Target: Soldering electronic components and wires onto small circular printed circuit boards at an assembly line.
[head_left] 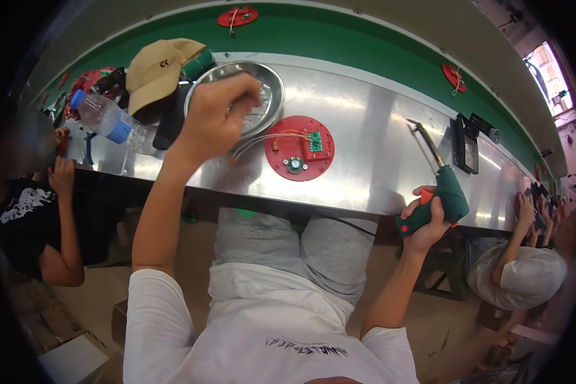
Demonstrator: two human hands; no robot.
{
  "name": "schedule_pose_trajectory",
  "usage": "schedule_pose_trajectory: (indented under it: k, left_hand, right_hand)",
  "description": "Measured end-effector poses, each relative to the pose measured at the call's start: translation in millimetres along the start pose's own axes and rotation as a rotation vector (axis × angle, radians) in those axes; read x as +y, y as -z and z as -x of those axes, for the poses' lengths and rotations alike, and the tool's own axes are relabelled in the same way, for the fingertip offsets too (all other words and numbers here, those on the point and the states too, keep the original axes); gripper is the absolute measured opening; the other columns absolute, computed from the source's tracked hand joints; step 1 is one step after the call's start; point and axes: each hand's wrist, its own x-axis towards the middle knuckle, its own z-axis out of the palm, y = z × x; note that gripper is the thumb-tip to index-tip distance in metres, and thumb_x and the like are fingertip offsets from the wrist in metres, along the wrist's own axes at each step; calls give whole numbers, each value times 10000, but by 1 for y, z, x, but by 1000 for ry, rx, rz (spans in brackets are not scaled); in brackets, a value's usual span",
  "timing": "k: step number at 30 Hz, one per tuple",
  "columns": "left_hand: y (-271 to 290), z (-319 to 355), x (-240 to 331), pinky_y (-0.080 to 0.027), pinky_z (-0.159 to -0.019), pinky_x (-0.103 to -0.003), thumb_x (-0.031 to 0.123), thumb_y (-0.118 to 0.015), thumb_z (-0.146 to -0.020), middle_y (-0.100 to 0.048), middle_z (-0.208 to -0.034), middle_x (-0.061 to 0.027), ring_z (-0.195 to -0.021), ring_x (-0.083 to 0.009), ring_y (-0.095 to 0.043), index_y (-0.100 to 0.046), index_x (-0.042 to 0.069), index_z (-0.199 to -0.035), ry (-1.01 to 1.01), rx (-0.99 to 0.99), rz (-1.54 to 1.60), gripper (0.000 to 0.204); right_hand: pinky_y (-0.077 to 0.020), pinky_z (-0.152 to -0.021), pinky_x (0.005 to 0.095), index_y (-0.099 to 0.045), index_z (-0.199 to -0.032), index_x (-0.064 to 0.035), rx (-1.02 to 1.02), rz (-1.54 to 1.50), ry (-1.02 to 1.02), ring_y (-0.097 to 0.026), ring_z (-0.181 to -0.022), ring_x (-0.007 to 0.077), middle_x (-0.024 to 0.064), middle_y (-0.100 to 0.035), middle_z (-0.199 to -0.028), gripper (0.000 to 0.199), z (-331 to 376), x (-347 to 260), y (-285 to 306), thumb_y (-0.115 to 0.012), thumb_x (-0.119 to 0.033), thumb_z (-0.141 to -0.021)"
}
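1. Work in hand: a round red plate [299, 147] lies on the metal workbench [368, 137] in front of you, carrying a small green circuit board [315, 142] and a round silvery component [294, 165]
2. Wires: thin leads [262, 137] run from the board across the plate's left edge to loose ends near the steel bowl [273, 83]
3. Right hand [429, 214]: your fingers are wrapped around the grip of a dark green pistol-grip soldering iron [452, 192]; its tip points up and away from you, well apart from the plate and touching nothing that can be made out
4. Left hand [221, 112]: raised over the bowl, fingers bent inward; cannot tell whether the fingertips pinch a part or are bare
5. Bowl: small thin pieces inside, too indistinct to identify
6. Step, as judged: picking a small part from the bowl, with the iron kept aside and no joint being heated
7. Next move, as judged: calls for the left hand to bring a part or lead steadily to the plate, then the iron's tip to the joint, clear of fingers and wire insulation
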Motion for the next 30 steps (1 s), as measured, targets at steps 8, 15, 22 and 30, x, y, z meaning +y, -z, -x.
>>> schedule_pose_trajectory:
  k: [8,15,22,30]
  left_hand:
    - [-68,46,24,-539,-654,-420,-98,-646,-791,-696,-834,-165,-717,-353,-682,-697,-18,-995,-104,113,-11,225]
    - [-82,63,31,-513,-568,-399,-10,-749,-773,-657,-764,-116,-637,-293,-644,-701,11,-870,-11,185,-167,110]
    - [-91,53,22,-462,-524,-380,-9,-799,-811,-613,-715,-111,-562,-263,-590,-699,-12,-857,-41,163,-119,110]
    - [-92,58,18,-499,-550,-387,46,-791,-807,-633,-731,-92,-606,-275,-624,-674,40,-833,-12,128,-138,120]
  right_hand:
    - [-533,-552,337,-595,-1386,97,-296,27,-122,-670,-609,223,227,-733,-1097,495,28,-9,-19,-685,-131,-955]
    - [-550,-623,329,-611,-1381,78,-444,96,-102,-671,-684,189,215,-739,-1129,476,31,-8,-26,-686,-90,-942]
    - [-494,-587,326,-647,-1300,91,-530,313,-55,-647,-626,213,210,-716,-1031,471,28,-4,-26,-705,-204,-939]
    - [-473,-580,319,-686,-1217,80,-534,318,-48,-637,-629,215,173,-703,-1001,427,29,0,-27,-723,-233,-929]
